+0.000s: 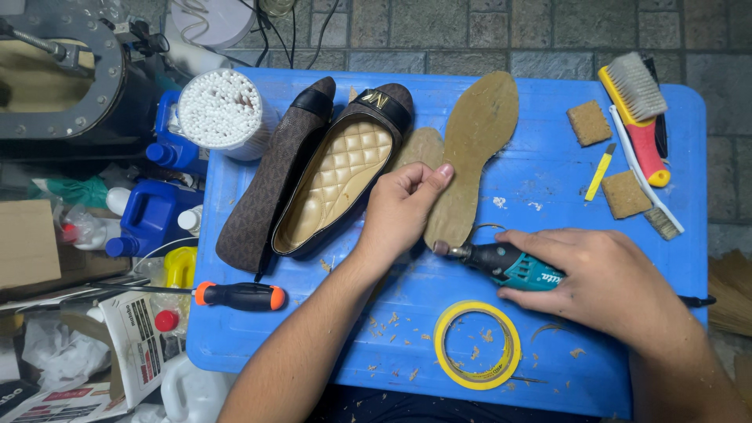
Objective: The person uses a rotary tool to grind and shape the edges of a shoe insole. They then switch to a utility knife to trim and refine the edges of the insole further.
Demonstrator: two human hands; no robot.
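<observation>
Two hands work: left hand (399, 205) grips an insole (470, 149), right hand (599, 278) a rotary tool (501, 262); far left, cotton-swab tub (219, 110) full.

Single view only, so no overlap with a second view is available. The scene is seen from a head-worn camera, pointed almost straight down. A blue table (548, 149) is framed nearly whole, filling the middle of the frame. Both forearms are seen entering from the bottom edge, with the left hand (399, 207) and right hand (603, 278) held close below the lens. A tiled floor (486, 27) is caught along the top edge, and clutter of bottles (153, 215) down the left side.
</observation>
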